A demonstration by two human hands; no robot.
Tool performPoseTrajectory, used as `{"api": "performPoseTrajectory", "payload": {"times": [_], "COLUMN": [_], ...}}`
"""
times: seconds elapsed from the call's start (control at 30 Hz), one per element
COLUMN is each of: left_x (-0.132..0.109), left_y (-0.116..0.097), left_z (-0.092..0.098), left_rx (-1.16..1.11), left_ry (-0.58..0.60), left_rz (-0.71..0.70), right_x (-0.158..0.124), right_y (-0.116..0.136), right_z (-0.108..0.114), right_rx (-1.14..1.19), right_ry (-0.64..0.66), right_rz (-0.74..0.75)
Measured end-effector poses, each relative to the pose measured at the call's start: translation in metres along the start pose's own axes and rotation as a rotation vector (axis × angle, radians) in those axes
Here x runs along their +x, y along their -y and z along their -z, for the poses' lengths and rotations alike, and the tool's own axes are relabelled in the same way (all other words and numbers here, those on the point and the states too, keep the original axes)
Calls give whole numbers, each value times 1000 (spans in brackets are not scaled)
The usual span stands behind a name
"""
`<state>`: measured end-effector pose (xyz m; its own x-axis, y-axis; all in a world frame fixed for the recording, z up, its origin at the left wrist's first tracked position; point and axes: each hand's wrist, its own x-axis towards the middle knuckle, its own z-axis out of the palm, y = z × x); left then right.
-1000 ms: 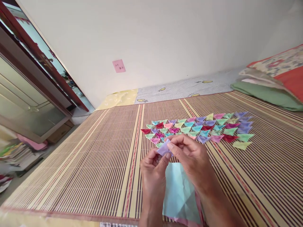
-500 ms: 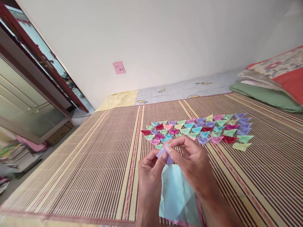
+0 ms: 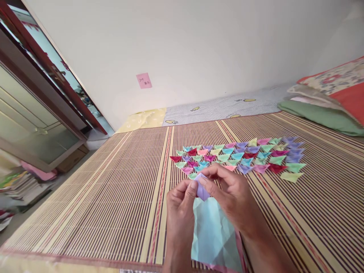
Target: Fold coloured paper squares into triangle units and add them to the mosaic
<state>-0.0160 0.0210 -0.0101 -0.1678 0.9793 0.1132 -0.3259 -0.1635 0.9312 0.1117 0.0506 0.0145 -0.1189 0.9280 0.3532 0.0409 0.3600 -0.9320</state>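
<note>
Pinching a small lilac paper [image 3: 202, 191] from both sides: left hand [image 3: 182, 203] closed on its near-left edge with thumb and forefinger, right hand [image 3: 231, 193] closed over its far-right side, fingertips [image 3: 207, 176] curled along the top edge. No gap visible between fingers and paper, so a tight grip, likely to stop a crease from springing open. Held up off the mat [image 3: 113, 197] rather than pressed flat, probably so both faces can be squeezed at once. Directly under the grip and back toward the body: a creased blue sheet [image 3: 213, 231], lying flat on a pink sheet [image 3: 239, 246] that shows only at the right edge, both within easy reach of either hand. Just beyond the grip, close to the right fingertips: rows of folded pieces [image 3: 241, 155] in many colours, laid side by side, points toward the body, not heaped, so each lies flat and apart from the loose sheets. Well off to the right of the grip: stacked pillows [image 3: 327, 102]. Far beyond it, up on the wall: a pink note [image 3: 144, 80].
</note>
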Motion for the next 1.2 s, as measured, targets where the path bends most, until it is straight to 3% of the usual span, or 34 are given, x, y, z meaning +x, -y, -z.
{"api": "performPoseTrajectory", "payload": {"times": [0.33,0.7,0.97,1.2], "left_x": [3,2,6,6], "left_y": [-5,-3,2,-3], "left_z": [-2,4,15,11], "left_rx": [-5,-87,-75,-145], "left_ry": [-38,-117,-131,-131], "left_rz": [-1,8,1,1], "right_x": [0,0,1,2], "right_y": [1,-5,-1,-4], "right_z": [0,-2,-2,-3], "right_rx": [82,110,38,74], "right_ry": [89,131,185,205], "right_rz": [64,-78,-25,-43]}}
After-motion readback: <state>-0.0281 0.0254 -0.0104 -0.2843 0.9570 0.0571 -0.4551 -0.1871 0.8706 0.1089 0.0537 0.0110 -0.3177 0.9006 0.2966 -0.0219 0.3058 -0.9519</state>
